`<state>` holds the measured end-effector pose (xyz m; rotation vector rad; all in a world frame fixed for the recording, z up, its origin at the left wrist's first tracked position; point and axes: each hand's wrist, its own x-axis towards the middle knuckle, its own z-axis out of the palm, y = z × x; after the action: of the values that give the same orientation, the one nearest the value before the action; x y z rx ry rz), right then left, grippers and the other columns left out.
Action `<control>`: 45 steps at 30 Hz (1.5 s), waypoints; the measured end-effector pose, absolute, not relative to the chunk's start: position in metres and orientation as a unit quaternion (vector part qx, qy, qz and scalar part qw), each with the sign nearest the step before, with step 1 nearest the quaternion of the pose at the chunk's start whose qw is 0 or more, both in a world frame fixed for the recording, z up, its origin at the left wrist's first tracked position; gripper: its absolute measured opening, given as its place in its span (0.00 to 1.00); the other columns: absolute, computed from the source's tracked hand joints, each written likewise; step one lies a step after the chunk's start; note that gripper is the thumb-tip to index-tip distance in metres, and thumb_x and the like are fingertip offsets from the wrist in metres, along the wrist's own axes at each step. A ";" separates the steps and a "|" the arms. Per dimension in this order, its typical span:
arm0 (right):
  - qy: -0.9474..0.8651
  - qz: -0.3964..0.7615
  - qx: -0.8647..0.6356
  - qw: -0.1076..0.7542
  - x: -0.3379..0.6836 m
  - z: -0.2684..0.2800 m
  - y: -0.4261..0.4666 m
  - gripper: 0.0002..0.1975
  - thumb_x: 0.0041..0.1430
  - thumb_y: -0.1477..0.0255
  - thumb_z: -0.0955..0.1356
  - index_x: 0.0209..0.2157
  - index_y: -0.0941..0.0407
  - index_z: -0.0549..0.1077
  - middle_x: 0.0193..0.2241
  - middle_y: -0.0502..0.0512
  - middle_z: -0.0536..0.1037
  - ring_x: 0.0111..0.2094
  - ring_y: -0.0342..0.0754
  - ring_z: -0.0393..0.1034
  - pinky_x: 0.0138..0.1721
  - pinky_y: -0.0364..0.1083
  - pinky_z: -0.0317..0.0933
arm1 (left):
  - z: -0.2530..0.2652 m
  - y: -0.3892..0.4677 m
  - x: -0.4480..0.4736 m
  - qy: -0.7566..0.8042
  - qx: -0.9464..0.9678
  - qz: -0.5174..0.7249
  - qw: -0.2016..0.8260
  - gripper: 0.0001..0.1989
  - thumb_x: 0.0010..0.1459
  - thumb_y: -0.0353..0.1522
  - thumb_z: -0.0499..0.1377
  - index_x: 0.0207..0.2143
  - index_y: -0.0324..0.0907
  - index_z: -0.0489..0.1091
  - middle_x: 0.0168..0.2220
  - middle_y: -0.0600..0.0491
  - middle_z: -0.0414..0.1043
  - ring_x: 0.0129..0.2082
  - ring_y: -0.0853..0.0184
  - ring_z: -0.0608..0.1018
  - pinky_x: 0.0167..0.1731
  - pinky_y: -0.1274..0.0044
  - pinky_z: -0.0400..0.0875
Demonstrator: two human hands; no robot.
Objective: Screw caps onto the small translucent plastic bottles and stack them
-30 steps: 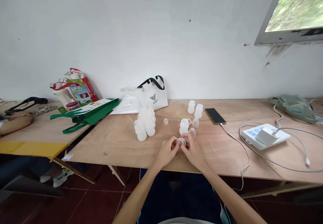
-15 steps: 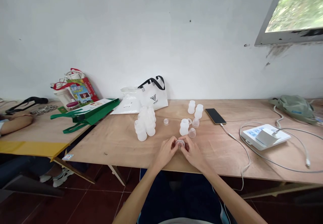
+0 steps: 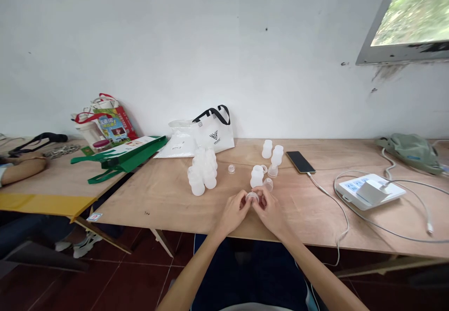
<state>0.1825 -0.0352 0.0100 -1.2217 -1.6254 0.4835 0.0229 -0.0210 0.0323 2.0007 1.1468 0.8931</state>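
Observation:
Close to the table's front edge, my left hand (image 3: 235,209) and my right hand (image 3: 267,209) meet over a small translucent bottle ring (image 3: 252,196). Fingers of both hands are closed round its sides, so its lower part is hidden. Just beyond my right hand stand a white translucent bottle (image 3: 257,176) and a clear dome-shaped cap (image 3: 268,184). A second clear cap (image 3: 272,170) lies behind, beside a white ring (image 3: 264,168). Ahead of my left hand lies a small clear round piece (image 3: 231,169), perhaps a nipple.
Several white bottles (image 3: 202,173) stand grouped at left, before a white tote bag (image 3: 214,135). Two more bottles (image 3: 277,155) are at the back, near a phone (image 3: 300,162) on a cable. A power strip (image 3: 368,190) sits right. A person's arm (image 3: 24,170) rests far left.
The ring between my fingers is tipped so that more of its top shows. My fingers have shifted slightly round it; the other things stay put.

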 end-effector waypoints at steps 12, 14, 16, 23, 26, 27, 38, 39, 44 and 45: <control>-0.699 0.266 -0.487 0.451 0.184 0.017 -0.040 0.10 0.67 0.65 0.62 0.45 0.52 0.70 0.35 0.51 0.79 0.30 0.48 0.72 0.33 0.45 0.64 | 0.036 -0.021 0.021 0.435 0.786 0.320 0.300 0.16 0.69 0.42 0.49 0.32 0.43 0.65 0.28 0.56 0.71 0.28 0.67 0.72 0.30 0.77 0.61; -0.703 0.261 -0.483 0.451 0.185 0.016 -0.039 0.11 0.67 0.65 0.61 0.46 0.52 0.70 0.35 0.52 0.80 0.31 0.49 0.72 0.33 0.46 0.65 | 0.036 -0.020 0.020 0.433 0.787 0.322 0.300 0.17 0.69 0.43 0.48 0.31 0.43 0.64 0.28 0.56 0.71 0.29 0.67 0.72 0.31 0.77 0.61; -0.709 0.256 -0.478 0.451 0.185 0.015 -0.038 0.12 0.68 0.65 0.61 0.47 0.52 0.71 0.36 0.53 0.80 0.32 0.49 0.73 0.35 0.46 0.66 | 0.035 -0.020 0.020 0.433 0.784 0.326 0.303 0.18 0.69 0.43 0.49 0.30 0.43 0.63 0.28 0.56 0.70 0.29 0.67 0.72 0.30 0.77 0.61; -0.720 0.241 -0.455 0.466 0.184 0.016 -0.038 0.15 0.68 0.69 0.60 0.51 0.51 0.74 0.45 0.56 0.81 0.41 0.51 0.76 0.45 0.49 0.68 | 0.034 -0.020 0.023 0.449 0.773 0.333 0.301 0.16 0.68 0.41 0.51 0.29 0.42 0.65 0.27 0.56 0.71 0.28 0.67 0.72 0.30 0.76 0.62; -0.711 0.249 -0.466 0.464 0.184 0.017 -0.037 0.16 0.67 0.71 0.60 0.50 0.51 0.75 0.46 0.55 0.81 0.44 0.52 0.76 0.48 0.50 0.67 | 0.034 -0.021 0.023 0.452 0.776 0.326 0.295 0.13 0.67 0.40 0.52 0.33 0.43 0.67 0.30 0.55 0.73 0.30 0.66 0.73 0.31 0.76 0.63; -0.708 0.250 -0.472 0.462 0.184 0.017 -0.037 0.16 0.66 0.71 0.61 0.50 0.51 0.75 0.46 0.55 0.81 0.44 0.52 0.76 0.48 0.50 0.67 | 0.035 -0.022 0.022 0.451 0.777 0.326 0.295 0.12 0.67 0.40 0.52 0.34 0.43 0.68 0.30 0.54 0.74 0.30 0.66 0.74 0.32 0.76 0.64; -0.728 0.243 -0.481 0.424 0.185 0.018 -0.039 0.19 0.64 0.73 0.60 0.53 0.51 0.74 0.45 0.54 0.82 0.41 0.51 0.76 0.48 0.51 0.66 | 0.034 -0.018 0.018 0.432 0.785 0.322 0.304 0.16 0.68 0.41 0.51 0.30 0.42 0.67 0.28 0.55 0.73 0.29 0.67 0.72 0.30 0.77 0.63; -0.730 0.242 -0.481 0.421 0.185 0.018 -0.039 0.19 0.65 0.73 0.60 0.53 0.51 0.74 0.45 0.54 0.82 0.41 0.51 0.76 0.47 0.51 0.67 | 0.033 -0.017 0.019 0.432 0.781 0.329 0.309 0.17 0.68 0.42 0.51 0.30 0.42 0.67 0.28 0.55 0.73 0.29 0.67 0.72 0.30 0.77 0.63; -0.746 0.236 -0.471 0.408 0.184 0.020 -0.042 0.22 0.65 0.74 0.59 0.56 0.50 0.72 0.44 0.53 0.82 0.40 0.50 0.77 0.46 0.49 0.67 | 0.028 -0.014 0.021 0.457 0.754 0.352 0.313 0.17 0.66 0.43 0.54 0.27 0.42 0.67 0.26 0.55 0.72 0.28 0.67 0.72 0.30 0.77 0.63; -0.747 0.234 -0.469 0.408 0.184 0.020 -0.042 0.22 0.65 0.74 0.59 0.56 0.49 0.72 0.44 0.53 0.82 0.41 0.50 0.77 0.45 0.49 0.67 | 0.028 -0.014 0.020 0.456 0.756 0.349 0.314 0.17 0.66 0.43 0.54 0.28 0.42 0.67 0.26 0.55 0.73 0.28 0.67 0.72 0.30 0.77 0.63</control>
<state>0.1840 -0.0420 0.0204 -1.1827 -1.8828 0.5890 0.0204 -0.0142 0.0283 1.9926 1.2036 0.9214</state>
